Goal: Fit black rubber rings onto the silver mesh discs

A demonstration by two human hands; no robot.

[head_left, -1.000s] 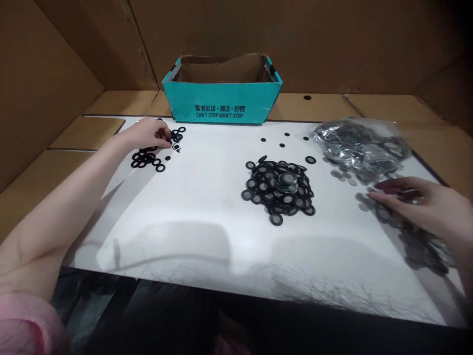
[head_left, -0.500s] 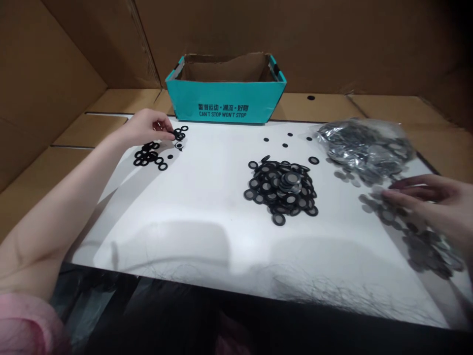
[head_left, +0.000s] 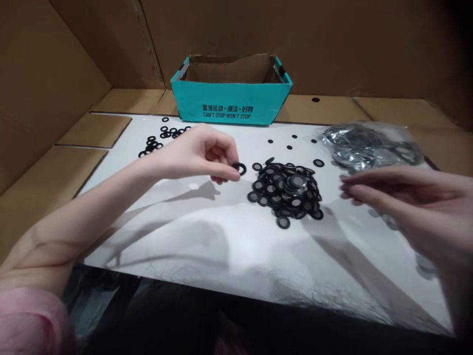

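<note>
Between thumb and fingers, my left hand (head_left: 210,158) pinches a black rubber ring (head_left: 241,169), raised over the white board just left of the pile. That pile (head_left: 286,190) is made of black rings with grey discs in their centres. To its right, my right hand (head_left: 399,197) hovers with thumb and fingertips pressed together; whatever lies in the pinch cannot be made out. Loose black rings (head_left: 151,145) lie behind my left wrist. Grey discs (head_left: 391,222) are partly hidden under my right hand.
A turquoise open box (head_left: 231,101) stands at the back centre. A clear plastic bag of discs (head_left: 369,145) lies at the back right. Several small black discs (head_left: 289,147) are scattered behind the pile. Cardboard walls (head_left: 314,44) enclose the white board (head_left: 207,246).
My left hand has moved right from the loose rings, carrying one black ring toward the pile. My right hand has come left from the grey discs, its fingers pinched.
</note>
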